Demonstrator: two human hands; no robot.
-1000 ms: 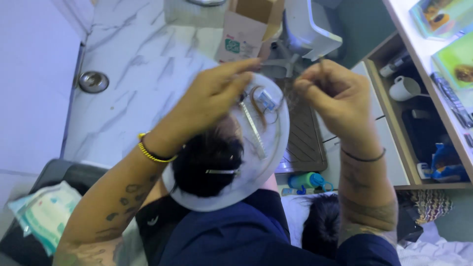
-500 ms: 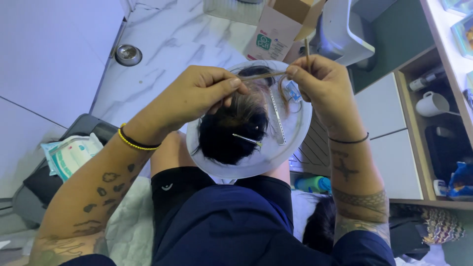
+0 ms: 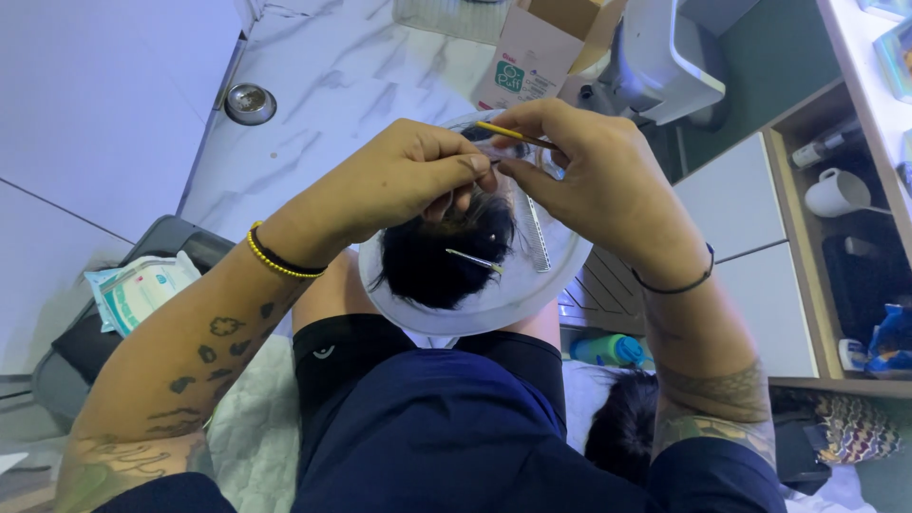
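Over the person's lap, a round white tray (image 3: 446, 309) rests on the knees, holding a clump of black hair (image 3: 432, 261), a thin metal pin (image 3: 473, 259) lying on the hair, and a small metal comb (image 3: 539, 235) beside it. Left hand (image 3: 399, 185): fingers pressed together, pinching something too small to identify above the hair. Right hand (image 3: 594, 176): fingers closed on a thin yellow-handled tool (image 3: 511, 134), tip meeting the left fingertips. Beyond: cardboard box (image 3: 532, 52), white machine (image 3: 665, 57), floor drain (image 3: 250, 103) in marble flooring, white mug (image 3: 836, 193) on a shelf
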